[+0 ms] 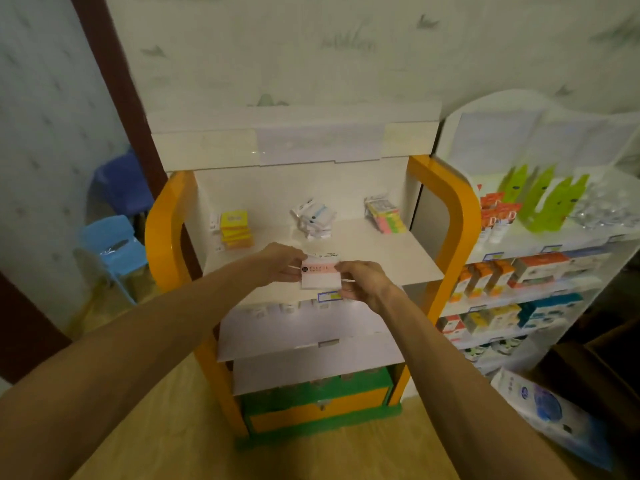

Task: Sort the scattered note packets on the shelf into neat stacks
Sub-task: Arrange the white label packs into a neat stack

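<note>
The left hand (282, 263) grips the left edge of a pink-and-white packet (320, 274), fingers curled on it; the right hand (360, 282) pinches its right edge. The packet is held between them just over the front of the shelf (398, 258), and a second packet seems to sit under it, though blur hides the join.

Beyond the left hand, to its left, stands a yellow stack (236, 229). Straight beyond both hands lies a loose white heap (313, 218). Beyond the right hand, to its right, is a pink-and-green stack (386, 214).

The step in hand looks like squaring this packet before setting it down; three piles are formed, this one not yet placed. The next move likely calls for aligning edges and lowering it flat on bare shelf near the hands.

A dark round logo and a line of print cross the pink band; neither is legible.
</note>
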